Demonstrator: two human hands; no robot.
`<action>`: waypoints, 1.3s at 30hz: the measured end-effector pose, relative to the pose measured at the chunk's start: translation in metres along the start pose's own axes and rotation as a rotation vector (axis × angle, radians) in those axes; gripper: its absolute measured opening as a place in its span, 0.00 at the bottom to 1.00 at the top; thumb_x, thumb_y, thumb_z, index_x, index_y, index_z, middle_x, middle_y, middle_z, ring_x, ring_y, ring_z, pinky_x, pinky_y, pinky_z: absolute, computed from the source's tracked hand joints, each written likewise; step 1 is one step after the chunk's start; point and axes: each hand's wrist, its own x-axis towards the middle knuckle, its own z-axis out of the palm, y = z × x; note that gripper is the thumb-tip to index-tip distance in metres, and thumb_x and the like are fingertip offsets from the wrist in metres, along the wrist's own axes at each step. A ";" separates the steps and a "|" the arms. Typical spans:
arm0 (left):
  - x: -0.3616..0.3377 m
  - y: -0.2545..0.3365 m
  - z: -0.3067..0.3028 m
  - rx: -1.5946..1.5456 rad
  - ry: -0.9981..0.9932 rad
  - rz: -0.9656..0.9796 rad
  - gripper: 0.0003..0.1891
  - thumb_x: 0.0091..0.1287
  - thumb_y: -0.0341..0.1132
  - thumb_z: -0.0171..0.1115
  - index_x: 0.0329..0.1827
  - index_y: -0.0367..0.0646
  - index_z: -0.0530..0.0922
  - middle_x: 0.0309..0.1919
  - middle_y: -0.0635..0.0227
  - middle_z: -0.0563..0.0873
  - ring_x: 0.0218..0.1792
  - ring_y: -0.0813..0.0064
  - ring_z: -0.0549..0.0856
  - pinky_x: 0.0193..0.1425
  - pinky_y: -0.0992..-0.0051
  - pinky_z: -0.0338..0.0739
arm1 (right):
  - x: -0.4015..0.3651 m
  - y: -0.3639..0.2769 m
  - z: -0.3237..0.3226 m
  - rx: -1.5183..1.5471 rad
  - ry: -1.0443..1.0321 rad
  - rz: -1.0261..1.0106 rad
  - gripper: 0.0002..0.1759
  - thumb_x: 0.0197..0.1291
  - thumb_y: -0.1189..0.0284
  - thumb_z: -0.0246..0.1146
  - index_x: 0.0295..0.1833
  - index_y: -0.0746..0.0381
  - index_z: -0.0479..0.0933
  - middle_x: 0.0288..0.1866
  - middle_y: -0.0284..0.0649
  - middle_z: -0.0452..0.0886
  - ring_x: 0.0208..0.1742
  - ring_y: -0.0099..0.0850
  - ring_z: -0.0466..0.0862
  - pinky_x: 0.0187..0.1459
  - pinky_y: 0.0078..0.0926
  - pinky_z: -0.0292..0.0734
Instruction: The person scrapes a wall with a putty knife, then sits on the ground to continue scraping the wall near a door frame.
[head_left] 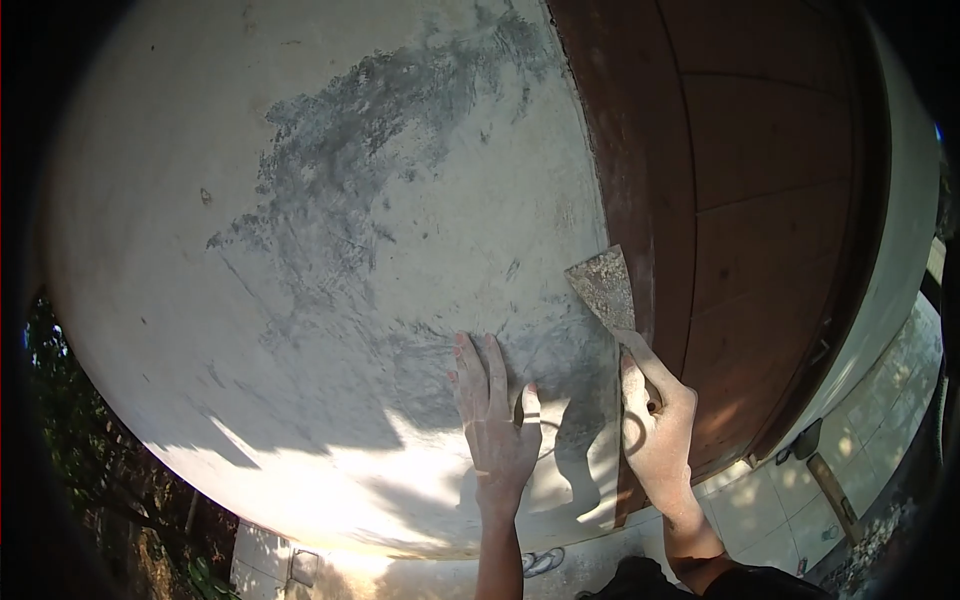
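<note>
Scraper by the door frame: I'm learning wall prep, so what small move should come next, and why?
Probably a short push of the scraper up the wall, along the door frame. The right hand grips it with the blade at the wall's edge, and pale coating remains above it beside the grey patch. The left hand lies flat lower left, clear of that path.

I have a single view, from the head camera, through a wide fisheye with dark corners. It faces a plastered wall [300, 200] close up, which fills the left and centre, with a brown door [760, 200] upper right and tiled floor [800, 500] lower right.
</note>
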 end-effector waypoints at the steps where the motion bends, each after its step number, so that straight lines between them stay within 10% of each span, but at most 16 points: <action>1: 0.000 0.000 0.002 0.027 0.010 -0.017 0.38 0.67 0.35 0.58 0.80 0.42 0.54 0.80 0.46 0.46 0.80 0.47 0.48 0.81 0.49 0.44 | -0.005 0.000 0.000 0.023 0.016 0.097 0.18 0.72 0.71 0.56 0.64 0.62 0.76 0.21 0.32 0.70 0.25 0.14 0.66 0.26 0.19 0.64; 4: -0.001 0.003 0.011 0.022 0.024 -0.067 0.37 0.69 0.37 0.58 0.80 0.43 0.53 0.80 0.48 0.46 0.80 0.47 0.47 0.81 0.49 0.44 | -0.002 0.002 -0.001 -0.021 0.047 0.202 0.18 0.73 0.69 0.57 0.64 0.62 0.76 0.22 0.30 0.67 0.24 0.15 0.65 0.26 0.20 0.63; 6: 0.000 0.006 0.016 0.015 0.038 -0.081 0.38 0.69 0.38 0.58 0.80 0.43 0.53 0.80 0.48 0.46 0.80 0.46 0.47 0.80 0.48 0.45 | 0.007 -0.004 0.001 0.081 0.020 0.141 0.18 0.73 0.70 0.57 0.61 0.71 0.77 0.43 0.44 0.87 0.41 0.18 0.80 0.44 0.17 0.75; 8: -0.002 0.010 0.020 0.021 0.055 -0.104 0.38 0.69 0.39 0.58 0.80 0.43 0.52 0.80 0.49 0.45 0.80 0.45 0.47 0.80 0.48 0.46 | 0.008 -0.011 -0.002 0.085 0.007 0.162 0.19 0.74 0.69 0.57 0.61 0.71 0.77 0.43 0.44 0.87 0.41 0.19 0.80 0.45 0.17 0.75; 39: 0.010 0.016 0.030 0.064 0.145 -0.157 0.38 0.71 0.41 0.55 0.81 0.45 0.50 0.81 0.50 0.45 0.80 0.47 0.43 0.81 0.47 0.40 | 0.011 0.005 -0.022 -0.035 -0.107 0.068 0.20 0.69 0.73 0.59 0.65 0.62 0.75 0.19 0.39 0.67 0.21 0.21 0.68 0.26 0.21 0.69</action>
